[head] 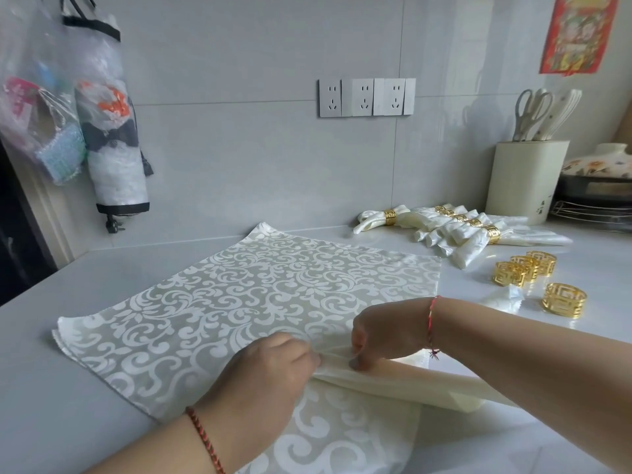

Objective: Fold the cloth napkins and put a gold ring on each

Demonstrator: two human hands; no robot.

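Note:
A cream damask napkin (246,295) lies spread flat on the white counter, with a narrow fold raised along its near edge. My left hand (266,374) pinches that fold at its left end. Close beside it, my right hand (372,336) pinches the same fold, thumb and fingers curled over the cloth. Another patterned napkin (342,436) shows beneath, near the bottom edge. Several folded napkins (455,230), each wearing a gold ring, lie in a row at the back right. Loose gold rings (523,268) sit in front of them, one more ring (564,300) nearer to me.
A cream knife block (526,179) with scissors stands at the back right beside a metal rack (591,210) holding a floral pot. Bag holders (113,131) hang on the left wall. Power sockets (366,97) are on the tiled wall. A scrap of clear wrapper (513,295) lies by the rings.

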